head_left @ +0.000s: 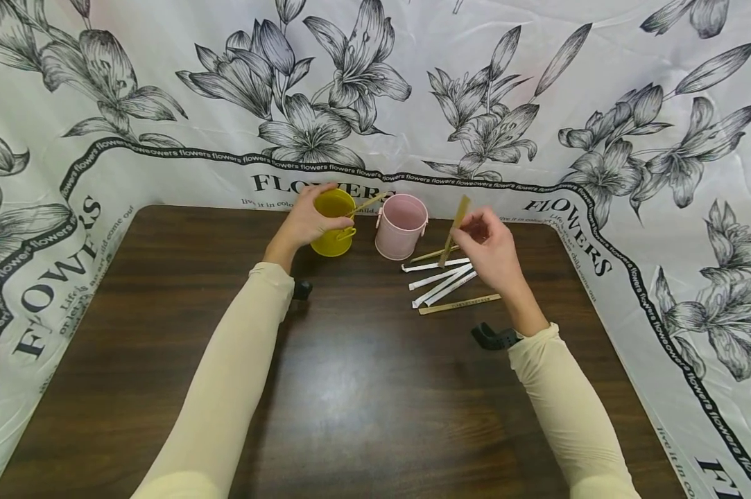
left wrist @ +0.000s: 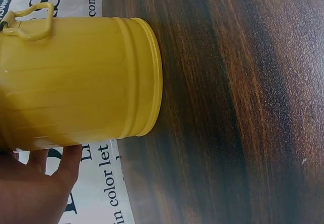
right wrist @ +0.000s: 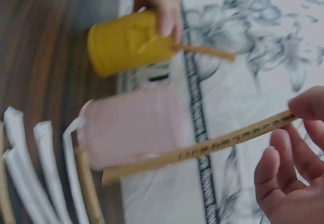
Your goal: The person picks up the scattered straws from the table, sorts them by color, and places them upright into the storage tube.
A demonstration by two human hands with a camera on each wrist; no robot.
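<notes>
My left hand [head_left: 305,220] grips the small yellow metal bucket [head_left: 330,244] near its rim, thumb at one side and fingers round the other. The bucket stands upright at the table's back edge, and a brown stick [head_left: 372,202] leans out of it. Between right thumb and fingers, my right hand [head_left: 492,255] pinches one end of a brown paper-wrapped stick [right wrist: 223,144] with dark printing. It slants above the table, its low end over the loose sticks. To its left stands a pink bucket [head_left: 396,242], upright; the right wrist view shows it blurred.
Several white paper-wrapped sticks [head_left: 440,276] lie fanned on the dark wooden table [head_left: 350,388] below the right hand, with brown sticks [head_left: 459,305] at either side. Flower-printed white cloth [head_left: 475,138] hangs behind the table and along its sides.
</notes>
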